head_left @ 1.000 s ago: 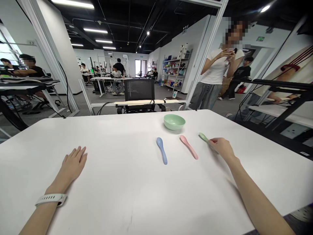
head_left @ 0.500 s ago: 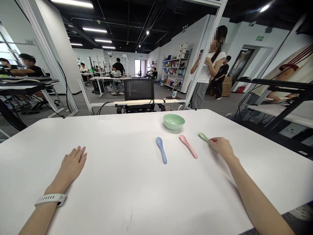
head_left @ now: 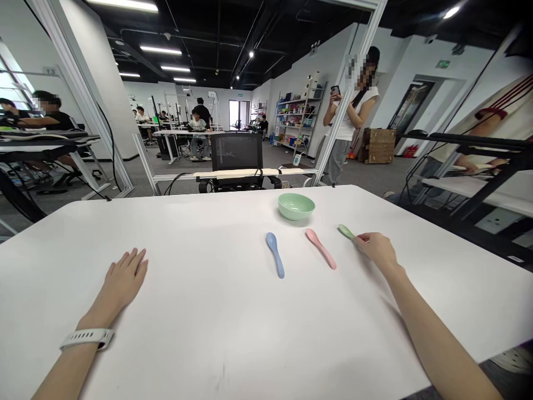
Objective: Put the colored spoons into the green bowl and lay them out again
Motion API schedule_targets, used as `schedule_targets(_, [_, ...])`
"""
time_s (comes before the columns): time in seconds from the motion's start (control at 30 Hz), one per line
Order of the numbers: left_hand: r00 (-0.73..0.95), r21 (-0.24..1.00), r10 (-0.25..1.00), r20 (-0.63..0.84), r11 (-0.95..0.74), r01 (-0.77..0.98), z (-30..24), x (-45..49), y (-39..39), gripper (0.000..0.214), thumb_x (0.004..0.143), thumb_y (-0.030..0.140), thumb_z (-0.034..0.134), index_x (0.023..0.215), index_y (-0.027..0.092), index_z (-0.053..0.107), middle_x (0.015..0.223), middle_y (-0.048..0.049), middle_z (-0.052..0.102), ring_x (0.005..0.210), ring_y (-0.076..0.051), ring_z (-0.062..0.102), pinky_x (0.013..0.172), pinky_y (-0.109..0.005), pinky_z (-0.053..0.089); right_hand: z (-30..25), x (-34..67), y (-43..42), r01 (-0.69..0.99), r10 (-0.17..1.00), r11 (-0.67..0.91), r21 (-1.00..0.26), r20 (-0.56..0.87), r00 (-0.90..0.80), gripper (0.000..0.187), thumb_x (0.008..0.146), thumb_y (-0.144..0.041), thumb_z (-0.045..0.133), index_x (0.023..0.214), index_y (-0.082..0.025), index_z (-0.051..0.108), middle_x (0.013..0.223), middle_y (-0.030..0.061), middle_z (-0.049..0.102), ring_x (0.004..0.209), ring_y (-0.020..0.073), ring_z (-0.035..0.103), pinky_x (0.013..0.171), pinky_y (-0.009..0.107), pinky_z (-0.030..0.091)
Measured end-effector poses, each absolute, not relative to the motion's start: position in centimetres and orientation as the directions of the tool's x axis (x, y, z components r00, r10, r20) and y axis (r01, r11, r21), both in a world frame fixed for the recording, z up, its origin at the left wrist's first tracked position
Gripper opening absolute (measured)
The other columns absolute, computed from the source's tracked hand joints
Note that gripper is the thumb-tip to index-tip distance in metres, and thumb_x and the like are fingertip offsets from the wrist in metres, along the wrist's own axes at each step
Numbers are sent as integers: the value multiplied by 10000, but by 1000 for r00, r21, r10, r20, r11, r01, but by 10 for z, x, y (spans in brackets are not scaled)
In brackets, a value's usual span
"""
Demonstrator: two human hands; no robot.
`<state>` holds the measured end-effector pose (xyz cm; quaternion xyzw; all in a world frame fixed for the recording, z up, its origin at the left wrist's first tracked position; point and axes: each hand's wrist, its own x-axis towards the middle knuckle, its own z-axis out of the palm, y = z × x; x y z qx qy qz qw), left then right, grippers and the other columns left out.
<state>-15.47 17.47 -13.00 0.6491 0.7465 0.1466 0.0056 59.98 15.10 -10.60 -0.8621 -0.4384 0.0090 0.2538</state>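
My right hand (head_left: 378, 250) pinches the handle of a green spoon (head_left: 345, 231) at the right of the table; the bowl of the spoon points up and to the left, and its handle end is hidden by my fingers. Left of it lies a pink spoon (head_left: 320, 248), slanting down to the right. Farther left is a blue spoon (head_left: 275, 255), nearly upright in view. Behind the spoons stands a light green bowl (head_left: 296, 206). My left hand (head_left: 126, 278) rests flat on the left of the table with fingers stretched out, holding nothing.
The white table (head_left: 200, 322) fills the foreground. Past its far edge are a black chair (head_left: 237, 153) and a metal frame. A person (head_left: 350, 116) stands behind on the right, holding a phone. A black rack (head_left: 470, 144) stands beyond the table's right edge.
Both my hands, the spoons and the bowl stay practically in place. In the background, the standing person has shifted slightly and a phone now shows; a dark-clothed person behind is no longer visible.
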Motion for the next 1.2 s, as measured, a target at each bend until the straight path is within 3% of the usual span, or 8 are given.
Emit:
schedule_targets(0.17, [-165, 238, 966, 199, 116, 964, -130, -154, 175, 779, 1108, 475, 235, 1703, 152, 619, 1820, -197, 572, 1739, -375, 491, 1449, -673, 348, -105, 598, 151, 748, 752, -481, -457, 224, 620, 615, 939, -785, 670, 933, -211, 890, 1015, 211, 877, 985, 400, 797, 843, 464, 583])
schedule_targets(0.33, [-163, 235, 970, 179, 118, 965, -131, -154, 174, 846, 1108, 503, 175, 1710, 88, 601, 1857, -219, 513, 1763, -385, 450, 1461, -649, 329, -101, 595, 150, 748, 753, -494, -444, 211, 623, 568, 967, -727, 647, 909, -213, 882, 1073, 219, 880, 995, 393, 799, 859, 463, 584])
schedule_targets(0.5, [-159, 223, 963, 216, 110, 969, -133, -156, 176, 789, 1097, 462, 243, 1691, 125, 637, 1818, -216, 570, 1728, -395, 501, 1430, -681, 380, -101, 595, 151, 753, 753, -480, -450, 230, 617, 597, 951, -765, 641, 905, -218, 875, 1014, 209, 875, 953, 380, 787, 823, 456, 583])
schedule_targets(0.67, [-156, 207, 969, 194, 115, 972, -132, -155, 176, 817, 1099, 464, 219, 1692, 79, 628, 1831, -233, 548, 1735, -397, 490, 1434, -652, 378, -104, 598, 152, 754, 758, -478, -450, 222, 613, 565, 961, -722, 629, 923, -210, 866, 1076, 212, 879, 972, 382, 783, 841, 463, 578])
schedule_targets(1.0, [-166, 219, 961, 221, 117, 969, -128, -151, 173, 784, 1084, 453, 246, 1675, 138, 653, 1778, -221, 621, 1711, -393, 517, 1401, -680, 416, -102, 595, 152, 752, 748, -487, -444, 231, 622, 587, 947, -758, 639, 940, -219, 871, 1043, 207, 874, 956, 380, 786, 817, 454, 577])
schedule_targets(1.2, [-156, 219, 965, 213, 108, 970, -133, -155, 175, 785, 1101, 460, 233, 1688, 124, 631, 1819, -228, 565, 1729, -400, 498, 1428, -686, 380, -103, 596, 152, 755, 752, -500, -426, 220, 622, 492, 978, -627, 623, 952, -206, 877, 1117, 210, 882, 984, 369, 786, 830, 442, 571])
